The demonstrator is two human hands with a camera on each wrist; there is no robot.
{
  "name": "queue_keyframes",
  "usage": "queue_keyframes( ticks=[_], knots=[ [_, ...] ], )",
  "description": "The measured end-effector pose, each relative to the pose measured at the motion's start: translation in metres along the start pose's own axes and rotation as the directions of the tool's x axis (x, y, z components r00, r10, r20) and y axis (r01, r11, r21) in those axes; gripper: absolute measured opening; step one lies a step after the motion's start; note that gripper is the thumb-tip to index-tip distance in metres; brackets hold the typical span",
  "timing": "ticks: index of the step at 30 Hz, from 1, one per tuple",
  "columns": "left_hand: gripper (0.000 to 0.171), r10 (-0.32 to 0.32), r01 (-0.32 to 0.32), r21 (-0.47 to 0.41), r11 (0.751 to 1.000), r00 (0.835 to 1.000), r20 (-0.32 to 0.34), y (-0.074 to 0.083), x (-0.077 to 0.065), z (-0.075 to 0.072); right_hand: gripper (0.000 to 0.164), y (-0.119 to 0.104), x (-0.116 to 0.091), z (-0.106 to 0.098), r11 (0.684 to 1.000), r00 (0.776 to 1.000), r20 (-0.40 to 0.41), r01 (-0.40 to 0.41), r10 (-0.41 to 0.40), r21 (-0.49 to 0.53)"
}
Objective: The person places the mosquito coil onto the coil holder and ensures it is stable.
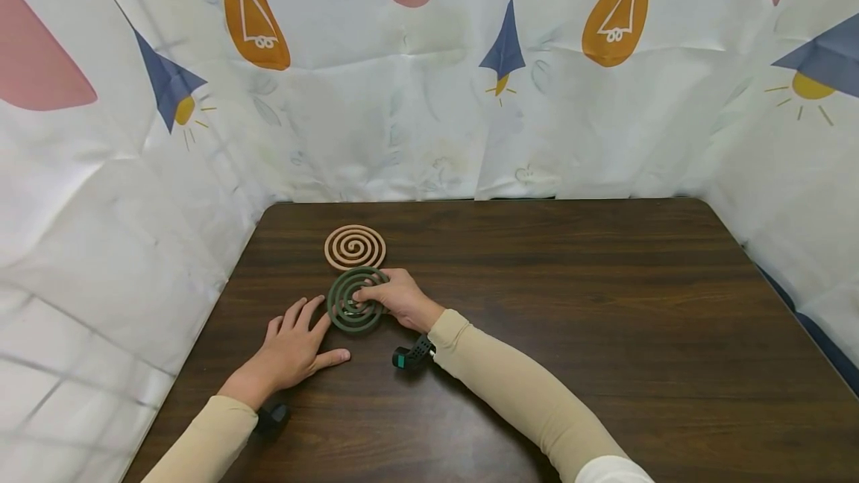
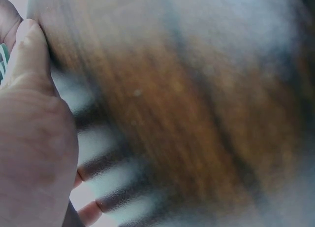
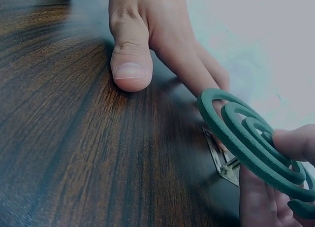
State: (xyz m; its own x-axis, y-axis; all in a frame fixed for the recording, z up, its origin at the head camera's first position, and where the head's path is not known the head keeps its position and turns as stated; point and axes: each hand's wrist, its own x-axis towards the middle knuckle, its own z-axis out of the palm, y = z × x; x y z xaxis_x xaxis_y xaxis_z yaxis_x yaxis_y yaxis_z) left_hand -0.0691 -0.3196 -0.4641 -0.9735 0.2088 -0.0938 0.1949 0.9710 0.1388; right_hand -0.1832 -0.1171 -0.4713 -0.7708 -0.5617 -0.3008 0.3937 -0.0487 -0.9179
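Observation:
A green mosquito coil (image 3: 234,145) is pinched between the thumb and fingers of my right hand (image 1: 407,301), tilted a little above the table. Under it in the right wrist view, a thin metal stand (image 3: 222,174) shows in part, with the coil hiding the rest. My left hand (image 1: 288,352) rests on the table with its fingers spread. Its fingertips reach the left side of the green coil and the stand; whether they touch the stand I cannot tell. Just behind, a tan mosquito coil (image 1: 355,247) lies flat on the tabletop.
The dark wooden table (image 1: 570,304) extends far to the right of both hands. White printed curtains (image 1: 403,133) hang along its back and sides. Each wrist wears a black strapped device, one of them a wrist camera (image 1: 411,355) beside the right wrist.

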Motion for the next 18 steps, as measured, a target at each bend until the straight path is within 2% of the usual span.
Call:
queue_keyframes(
  ticks=[9, 18],
  knots=[
    [0.082, -0.015, 0.015, 0.016, 1.000, 0.999, 0.036, 0.0022, 0.0000, -0.0024, 0.019, 0.0006, 0.0018, 0.0009, 1.000, 1.000, -0.016, -0.002, 0.001, -0.018],
    [0.083, -0.012, 0.011, 0.009, 1.000, 1.000, 0.023, 0.0010, -0.0002, -0.0014, 0.012, -0.0011, 0.0037, 0.0006, 1.000, 1.000, -0.003, -0.008, 0.008, -0.018]
  ],
)
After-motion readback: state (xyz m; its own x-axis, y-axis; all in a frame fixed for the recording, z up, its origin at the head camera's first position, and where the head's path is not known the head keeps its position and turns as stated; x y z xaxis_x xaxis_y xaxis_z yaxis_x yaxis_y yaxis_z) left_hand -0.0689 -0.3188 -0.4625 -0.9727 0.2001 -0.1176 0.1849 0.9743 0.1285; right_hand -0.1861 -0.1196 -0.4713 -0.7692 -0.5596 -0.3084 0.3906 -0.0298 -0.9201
